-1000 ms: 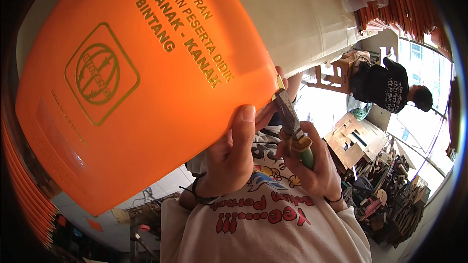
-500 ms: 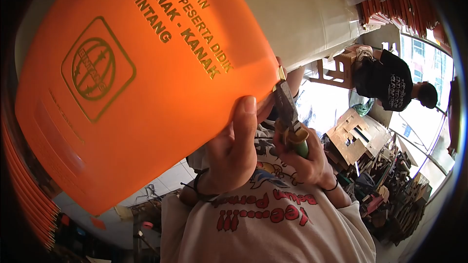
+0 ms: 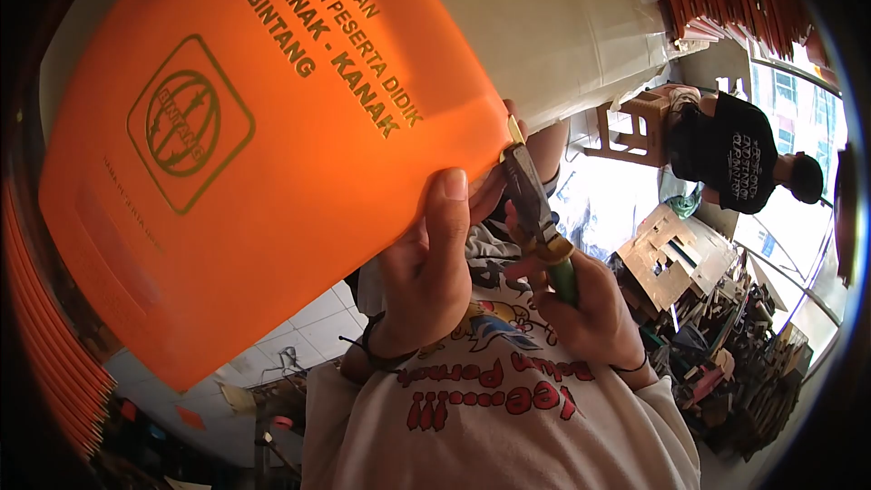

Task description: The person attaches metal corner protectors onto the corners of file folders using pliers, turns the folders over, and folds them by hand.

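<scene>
An orange folder (image 3: 299, 172) with gold printing fills the upper left. My left hand (image 3: 426, 263) grips its lower right edge, thumb on the cover and fingers partly hidden behind. In my right hand (image 3: 590, 308) are pliers (image 3: 535, 204) with a green handle, the fingers wrapped round the grip. The plier jaws point up at the folder's right corner, where a small gold-coloured metal piece (image 3: 515, 130) shows. The jaws touch or nearly touch this piece; whether they clamp it I cannot tell.
Stacked orange folders (image 3: 54, 336) curve along the left edge, with more (image 3: 744, 0) at the top right. A pale covered surface (image 3: 562, 36) lies behind the held folder. To the right are a person in black (image 3: 735, 150), a brown stool (image 3: 635, 127) and a heap of scraps (image 3: 735, 363).
The pliers and my right hand have shifted slightly, with the jaws still at the folder's corner. The folder has moved a little in view. My left hand keeps its hold.
</scene>
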Available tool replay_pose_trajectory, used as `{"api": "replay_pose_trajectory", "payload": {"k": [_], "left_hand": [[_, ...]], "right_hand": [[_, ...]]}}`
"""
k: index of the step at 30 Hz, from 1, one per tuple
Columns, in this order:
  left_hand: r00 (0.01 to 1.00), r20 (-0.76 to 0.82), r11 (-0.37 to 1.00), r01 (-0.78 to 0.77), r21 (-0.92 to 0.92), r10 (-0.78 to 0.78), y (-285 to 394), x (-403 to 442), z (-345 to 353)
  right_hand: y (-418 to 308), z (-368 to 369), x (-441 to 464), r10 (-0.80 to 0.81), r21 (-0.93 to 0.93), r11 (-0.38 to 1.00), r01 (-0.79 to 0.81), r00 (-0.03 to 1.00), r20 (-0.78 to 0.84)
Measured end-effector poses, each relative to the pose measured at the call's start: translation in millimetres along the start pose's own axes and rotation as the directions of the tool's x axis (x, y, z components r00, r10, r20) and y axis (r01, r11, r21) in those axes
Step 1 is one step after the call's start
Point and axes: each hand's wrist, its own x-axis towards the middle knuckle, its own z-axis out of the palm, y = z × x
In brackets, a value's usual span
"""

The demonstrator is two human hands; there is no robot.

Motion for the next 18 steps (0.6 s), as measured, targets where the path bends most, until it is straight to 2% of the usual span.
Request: {"api": "replay_pose_trajectory", "payload": {"k": [3, 8, 11, 18], "left_hand": [[1.000, 0.025, 1.000, -0.008, 0.012, 0.008, 2, 0, -1], [1.000, 0.027, 1.000, -0.011, 0.028, 0.010, 1, 0, -3], [1.000, -0.003, 0.999, 0.026, 0.034, -0.026, 3, -1, -2], [0.995, -0.064, 0.997, 0.071, 0.000, -0.071, 6, -3, 4]], "right_hand": [[-2, -4, -1, 0.029, -0.012, 1.000, -0.029, 0.998, 0.062], [11, 2, 2, -0.124, -0.018, 0.992, 0.124, 0.992, 0.010], [8, 3, 3, -0.129, 0.005, 0.992, 0.129, 0.992, 0.009], [6, 4, 3, -0.081, -0.115, 0.990, 0.077, 0.996, -0.028]]}}
